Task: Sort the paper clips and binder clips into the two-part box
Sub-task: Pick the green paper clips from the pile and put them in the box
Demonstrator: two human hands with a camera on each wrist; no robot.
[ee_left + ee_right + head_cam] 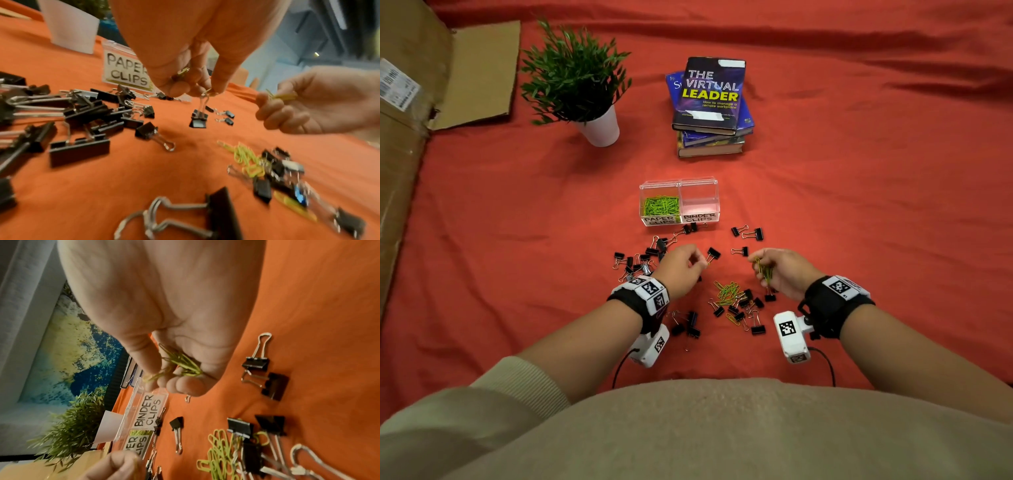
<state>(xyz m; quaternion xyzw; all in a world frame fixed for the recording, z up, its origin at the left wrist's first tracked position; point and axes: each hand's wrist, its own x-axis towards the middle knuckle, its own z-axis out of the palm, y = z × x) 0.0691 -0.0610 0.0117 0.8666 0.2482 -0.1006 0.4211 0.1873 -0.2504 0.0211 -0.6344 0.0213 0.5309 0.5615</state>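
Note:
The clear two-part box (698, 181) stands on the red cloth; its PAPER CLIPS side (661, 205) holds green clips and its BINDER CLIPS side (699, 202) shows none. My left hand (683, 270) pinches a green paper clip (206, 91) at its curled fingertips. The wire handles of a black binder clip (198, 119) reach up to those fingertips; I cannot tell whether it hangs from them. My right hand (787, 270) grips a bunch of green paper clips (180, 363). Between the hands lies a mixed pile of paper clips (727, 291) and binder clips (743, 308).
Several black binder clips (640, 260) lie left of my left hand, and a few more (751, 233) lie by the box. Farther back stand a potted plant (599, 126) and a stack of books (710, 102). A cardboard box (407, 137) runs along the left edge.

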